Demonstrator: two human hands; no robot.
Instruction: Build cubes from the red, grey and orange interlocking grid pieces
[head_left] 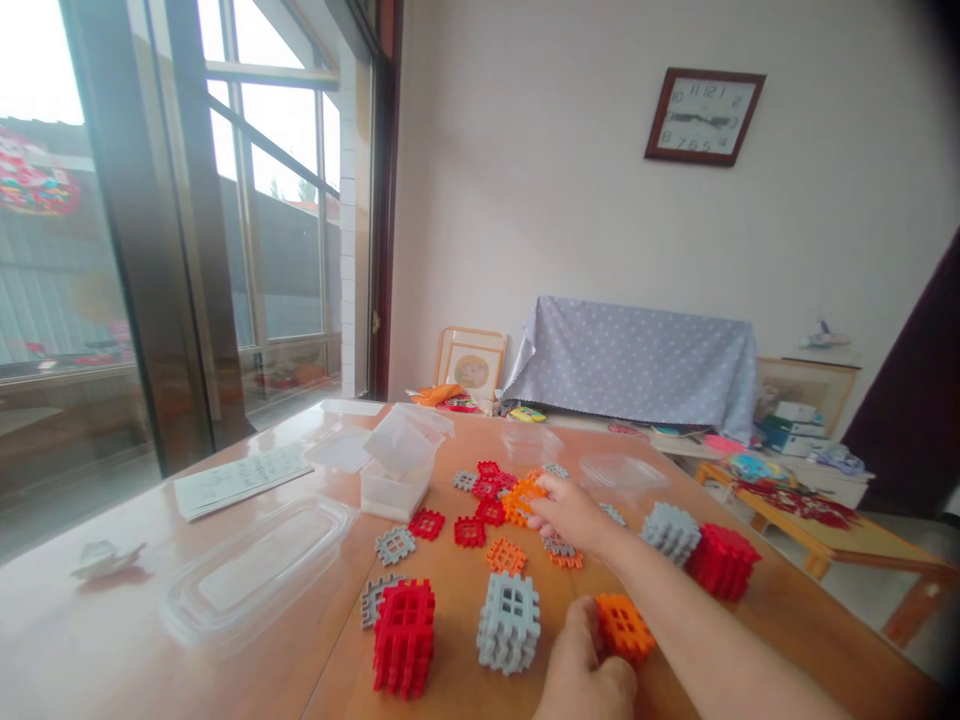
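Note:
My left hand [589,670] is at the bottom centre, its fingers closed against a stack of orange window-shaped plastic building blocks [625,626]. Reaching across from the lower right, my right hand [564,512] pinches an orange building block [523,500] over the scattered pieces. Between me and that pile stand a red block stack [403,640] and a grey block stack [509,622]. Loose red blocks [470,532], a grey block [395,545] and an orange block [506,555] lie flat on the table. Another grey stack [670,533] and red stack [724,562] stand right of my forearm.
On the wooden table [315,610] lie a clear plastic lid [259,570], a translucent box [396,480], a paper booklet [244,480] and a crumpled wrapper [106,560]. Clear containers [531,440] sit farther back. Beyond the right edge is a low yellow table [817,525].

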